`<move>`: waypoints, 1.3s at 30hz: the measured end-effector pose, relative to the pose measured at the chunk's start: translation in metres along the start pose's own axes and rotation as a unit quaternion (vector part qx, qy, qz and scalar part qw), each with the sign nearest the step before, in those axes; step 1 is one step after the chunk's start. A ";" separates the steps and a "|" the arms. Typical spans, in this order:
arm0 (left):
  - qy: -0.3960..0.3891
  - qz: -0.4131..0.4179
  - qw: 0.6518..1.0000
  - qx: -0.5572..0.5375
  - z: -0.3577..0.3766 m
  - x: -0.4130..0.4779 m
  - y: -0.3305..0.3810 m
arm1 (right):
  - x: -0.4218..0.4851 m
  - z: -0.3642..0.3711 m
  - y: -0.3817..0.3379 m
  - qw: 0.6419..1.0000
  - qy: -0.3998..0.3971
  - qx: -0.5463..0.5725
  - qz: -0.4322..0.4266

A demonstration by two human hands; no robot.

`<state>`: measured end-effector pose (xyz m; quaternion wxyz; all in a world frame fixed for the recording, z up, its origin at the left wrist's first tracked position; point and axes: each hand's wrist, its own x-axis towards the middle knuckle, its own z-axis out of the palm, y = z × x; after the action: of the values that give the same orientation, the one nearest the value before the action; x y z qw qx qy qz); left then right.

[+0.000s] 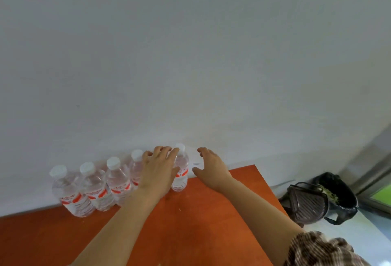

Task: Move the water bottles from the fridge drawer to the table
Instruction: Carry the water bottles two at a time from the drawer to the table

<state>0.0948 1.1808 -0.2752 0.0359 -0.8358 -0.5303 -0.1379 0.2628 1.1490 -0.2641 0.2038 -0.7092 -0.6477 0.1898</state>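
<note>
The water bottles (113, 179) stand in a row on the orange table (190, 223) against the wall (190, 75). The left hand (157, 172) curves over the row just beside the end bottle (181, 168) with a finger touching its neck, though I cannot tell if it grips anything beneath, and the right hand (211, 170) hovers on that bottle's other side, fingers spread, holding nothing. Settling the end bottle probably wants a low, gentle touch so its neighbours stay upright; past it little table remains before the corner and a bin (338, 191), while in front of it the bare top gives room to draw back.
</note>
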 end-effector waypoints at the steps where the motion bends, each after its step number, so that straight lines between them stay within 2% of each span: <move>1: -0.002 0.015 1.000 -0.017 -0.002 -0.006 0.015 | -0.015 -0.006 0.008 1.000 0.005 -0.009 0.006; 6: -0.046 0.081 0.993 -0.073 0.001 -0.034 0.089 | -0.092 -0.038 0.055 0.995 0.031 -0.077 0.049; 12: -0.089 0.163 0.980 -0.072 -0.005 -0.074 0.222 | -0.226 -0.096 0.137 0.978 0.074 -0.147 0.129; 21: -0.131 0.286 0.943 -0.111 -0.038 -0.236 0.456 | -0.503 -0.150 0.244 0.927 0.147 -0.185 0.293; 25: -0.140 0.352 0.918 -0.117 -0.058 -0.327 0.552 | -0.641 -0.176 0.276 0.898 0.165 -0.189 0.361; 30: -0.128 0.439 0.878 -0.142 -0.086 -0.428 0.667 | -0.792 -0.211 0.303 0.843 0.193 -0.192 0.463; 39: -0.129 0.577 0.781 -0.201 -0.114 -0.558 0.852 | -0.987 -0.262 0.351 0.757 0.241 -0.159 0.586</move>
<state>0.6131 0.2979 -0.2419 -0.1289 -0.9838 0.0910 -0.0856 0.6097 0.1273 -0.2254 0.0859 -0.9947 -0.0557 -0.0105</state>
